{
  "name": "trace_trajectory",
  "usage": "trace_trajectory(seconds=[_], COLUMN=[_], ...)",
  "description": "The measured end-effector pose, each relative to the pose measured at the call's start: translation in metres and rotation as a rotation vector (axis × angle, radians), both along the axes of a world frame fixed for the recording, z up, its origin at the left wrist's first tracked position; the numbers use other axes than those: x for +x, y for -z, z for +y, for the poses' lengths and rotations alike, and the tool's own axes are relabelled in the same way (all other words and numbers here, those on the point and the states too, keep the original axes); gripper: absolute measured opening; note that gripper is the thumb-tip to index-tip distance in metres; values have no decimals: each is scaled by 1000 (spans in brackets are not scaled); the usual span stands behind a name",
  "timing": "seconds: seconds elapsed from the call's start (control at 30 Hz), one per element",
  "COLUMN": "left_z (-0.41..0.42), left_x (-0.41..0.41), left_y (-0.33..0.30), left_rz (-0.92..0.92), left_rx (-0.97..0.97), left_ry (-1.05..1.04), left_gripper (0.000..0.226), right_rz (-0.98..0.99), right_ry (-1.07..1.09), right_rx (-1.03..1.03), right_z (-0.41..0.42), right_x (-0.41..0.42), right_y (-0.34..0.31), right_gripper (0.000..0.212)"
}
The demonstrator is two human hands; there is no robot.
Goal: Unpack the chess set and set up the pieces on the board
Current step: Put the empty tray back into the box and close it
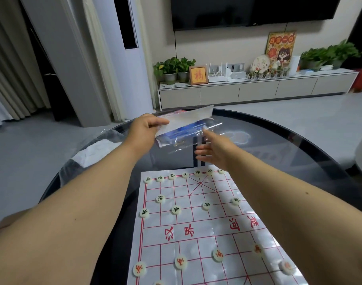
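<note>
A white sheet board with a red grid lies on the dark round glass table. Round white pieces with black characters stand on its far half, and several with red characters on the near half. Beyond the board, my left hand pinches the left end of the clear plastic packaging with its white card flap, holding it above the table. My right hand reaches toward the packaging's right side with fingers straight and spread, holding nothing.
Crumpled clear plastic wrap and a white sheet lie on the table's left part. Behind the table are a low TV cabinet with potted plants and ornaments, a wall TV, and a tall white air conditioner at left.
</note>
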State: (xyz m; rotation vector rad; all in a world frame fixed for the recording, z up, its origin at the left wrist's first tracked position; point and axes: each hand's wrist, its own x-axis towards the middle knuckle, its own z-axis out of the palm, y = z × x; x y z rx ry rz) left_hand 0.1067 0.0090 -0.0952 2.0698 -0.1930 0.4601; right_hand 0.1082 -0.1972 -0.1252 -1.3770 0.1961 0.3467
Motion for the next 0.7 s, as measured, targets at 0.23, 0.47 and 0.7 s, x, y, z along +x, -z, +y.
trace_trajectory(seconds=[0.23, 0.47, 0.7], left_z=[6, 4, 15], left_x=[-14, -15, -16], left_y=[-6, -6, 1], left_rz=[5, 20, 17], left_rx=[-75, -129, -185], left_ry=[22, 27, 31], left_gripper=[24, 30, 32], right_rz=[-82, -354, -350], right_ry=[263, 136, 14], right_rx=[-291, -99, 258], right_z=[-7, -17, -24], right_x=[14, 15, 14], right_y=[9, 4, -12], right_gripper=[89, 50, 14])
